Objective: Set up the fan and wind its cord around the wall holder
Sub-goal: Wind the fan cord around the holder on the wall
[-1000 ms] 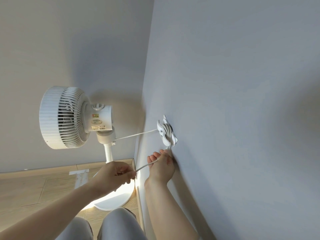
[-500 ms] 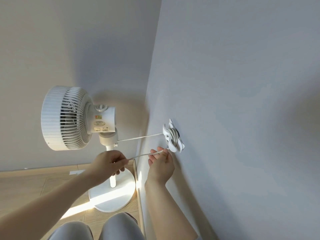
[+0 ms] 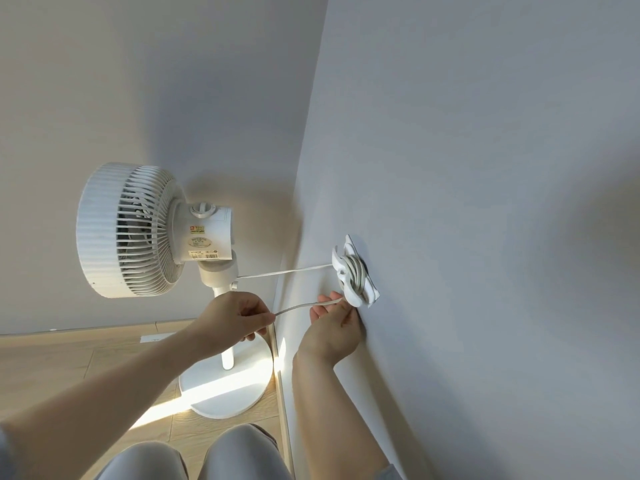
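Cord (image 3: 298,307) runs left-right, coiled on wall holder (image 3: 353,271); left hand (image 3: 235,317) pinches it, right hand (image 3: 334,327) grips near holder. Fan (image 3: 138,230) faces left.

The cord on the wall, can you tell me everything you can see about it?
The cord is thin, white and looks like smooth plastic. It leaves the fan just under its head and runs across to the white holder on the wall. There it is wound in several loops. A loose length comes out below the holder and stretches to the left hand, which pinches it. The right hand touches it just under the holder. Its plug is not in view.
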### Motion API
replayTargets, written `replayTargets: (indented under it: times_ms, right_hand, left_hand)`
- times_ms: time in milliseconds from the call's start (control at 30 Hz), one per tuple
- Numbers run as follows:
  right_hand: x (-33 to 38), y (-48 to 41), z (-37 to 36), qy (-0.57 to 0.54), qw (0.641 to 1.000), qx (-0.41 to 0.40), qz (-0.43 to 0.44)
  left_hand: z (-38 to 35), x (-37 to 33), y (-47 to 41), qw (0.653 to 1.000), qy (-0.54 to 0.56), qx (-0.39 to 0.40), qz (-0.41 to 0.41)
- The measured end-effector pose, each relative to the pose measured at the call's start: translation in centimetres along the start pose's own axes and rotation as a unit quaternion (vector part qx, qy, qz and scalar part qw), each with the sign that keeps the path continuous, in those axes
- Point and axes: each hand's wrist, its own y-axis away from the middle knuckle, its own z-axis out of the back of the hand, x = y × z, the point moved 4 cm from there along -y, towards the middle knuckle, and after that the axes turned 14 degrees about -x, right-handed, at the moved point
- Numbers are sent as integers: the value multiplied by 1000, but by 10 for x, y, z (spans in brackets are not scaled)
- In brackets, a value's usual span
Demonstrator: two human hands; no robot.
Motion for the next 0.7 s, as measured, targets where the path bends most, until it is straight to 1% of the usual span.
replayTargets:
  times_ms: [100, 200, 267, 367, 467, 567, 700]
  right_hand:
    - [-2, -4, -5, 15, 998, 62, 5]
    - [-5, -6, -3, 54, 990, 127, 1]
    - [-7, -5, 4, 90, 982, 165, -24]
    - [-18, -7, 23, 151, 968, 194, -44]
    - [-30, -17, 40, 214, 957, 193, -28]
    - [-38, -23, 47, 260, 944, 198, -44]
    - [-43, -25, 47, 242, 943, 199, -115]
  left_hand:
    - [0, 1, 0, 1000, 3, -7, 9]
    - [8, -3, -7, 999, 8, -48, 18]
    - [13, -10, -15, 997, 2, -72, 11]
    - [14, -27, -27, 996, -2, -83, 10]
    - [13, -41, -42, 993, 54, -78, 75]
    - [8, -57, -59, 980, 118, -57, 149]
    - [-6, -76, -73, 952, 206, -41, 224]
